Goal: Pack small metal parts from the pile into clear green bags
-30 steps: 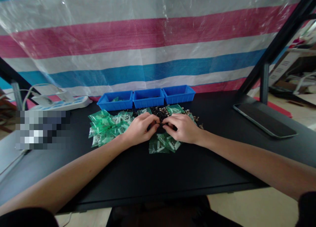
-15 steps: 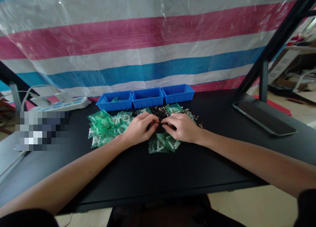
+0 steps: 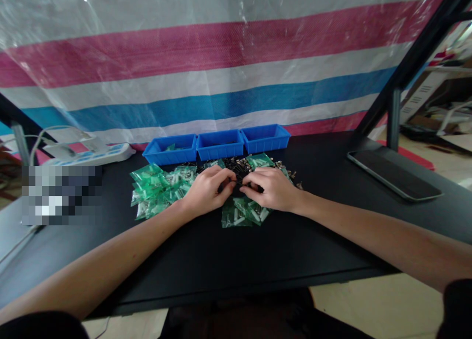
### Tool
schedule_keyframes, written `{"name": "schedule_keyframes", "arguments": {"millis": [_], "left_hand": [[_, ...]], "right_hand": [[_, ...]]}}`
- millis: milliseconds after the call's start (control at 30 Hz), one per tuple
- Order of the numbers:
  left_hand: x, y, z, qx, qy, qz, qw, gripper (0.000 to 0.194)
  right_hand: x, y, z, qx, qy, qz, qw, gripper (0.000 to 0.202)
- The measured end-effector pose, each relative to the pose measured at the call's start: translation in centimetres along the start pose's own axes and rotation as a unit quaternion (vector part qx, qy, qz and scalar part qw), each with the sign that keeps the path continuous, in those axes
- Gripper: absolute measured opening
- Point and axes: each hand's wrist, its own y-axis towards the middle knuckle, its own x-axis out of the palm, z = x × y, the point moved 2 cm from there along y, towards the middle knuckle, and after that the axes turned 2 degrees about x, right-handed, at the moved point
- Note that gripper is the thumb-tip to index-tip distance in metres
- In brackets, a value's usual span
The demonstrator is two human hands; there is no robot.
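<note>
My left hand (image 3: pixel 209 190) and my right hand (image 3: pixel 275 188) face each other over the middle of the black table. Thumb and fingers are pinched on both; whatever small dark piece lies between the fingertips is too small to name. Just behind them spreads a pile of dark screws (image 3: pixel 239 166), partly hidden by my hands. Small green bags (image 3: pixel 243 213) with white plugs and metal pieces lie below my fingers. Left of my left hand is a heap of green bags (image 3: pixel 157 189). Another green bag (image 3: pixel 259 160) rests on the pile behind my right hand.
Three blue bins (image 3: pixel 171 152) stand in a row behind the pile. A white power strip (image 3: pixel 96 153) with plugs sits at the back left. On the right lies a dark phone (image 3: pixel 393 175). Striped sheeting (image 3: pixel 206 68) hangs behind the black table (image 3: pixel 221 260).
My fingertips have drawn slightly apart, leaving a small gap between the two hands. The bags, bins and pile stay where they were.
</note>
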Motion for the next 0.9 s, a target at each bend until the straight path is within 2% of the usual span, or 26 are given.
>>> {"name": "schedule_keyframes", "arguments": {"millis": [300, 900], "left_hand": [[0.05, 0.02, -0.02, 0.012, -0.026, -0.023, 0.999, 0.011], [-0.11, 0.24, 0.22, 0.026, -0.002, -0.031, 0.999, 0.016]], "right_hand": [[0.01, 0.02, -0.07, -0.021, 0.013, -0.005, 1.000, 0.016], [-0.39, 0.12, -0.35, -0.004, -0.016, 0.000, 1.000, 0.010]]}}
